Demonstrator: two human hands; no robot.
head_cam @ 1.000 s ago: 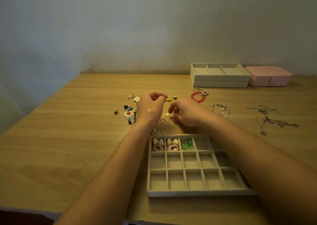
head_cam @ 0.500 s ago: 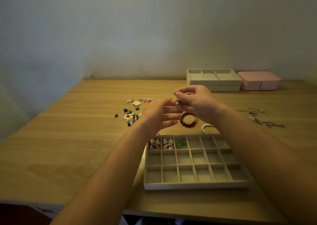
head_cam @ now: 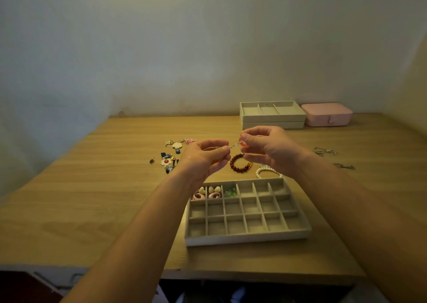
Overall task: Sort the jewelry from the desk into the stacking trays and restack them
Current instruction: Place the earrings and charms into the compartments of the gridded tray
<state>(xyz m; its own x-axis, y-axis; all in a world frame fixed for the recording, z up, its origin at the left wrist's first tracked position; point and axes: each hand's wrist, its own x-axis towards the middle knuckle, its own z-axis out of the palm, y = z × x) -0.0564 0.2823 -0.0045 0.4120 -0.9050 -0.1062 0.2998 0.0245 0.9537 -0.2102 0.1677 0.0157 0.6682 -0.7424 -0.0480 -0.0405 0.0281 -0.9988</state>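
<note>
The red earring (head_cam: 235,145) lies left to right in the air above the table (head_cam: 92,210), just beyond the tray's (head_cam: 247,239) far edge. The left hand (head_cam: 203,157) pinches its wire end, the right hand (head_cam: 270,150) its red bead.

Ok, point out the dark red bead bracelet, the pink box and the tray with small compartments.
dark red bead bracelet (head_cam: 239,170), head view, on its nearest beads.
pink box (head_cam: 327,111), head view, on its lid.
compartment tray (head_cam: 249,238), head view, on its near outer wall.
</note>
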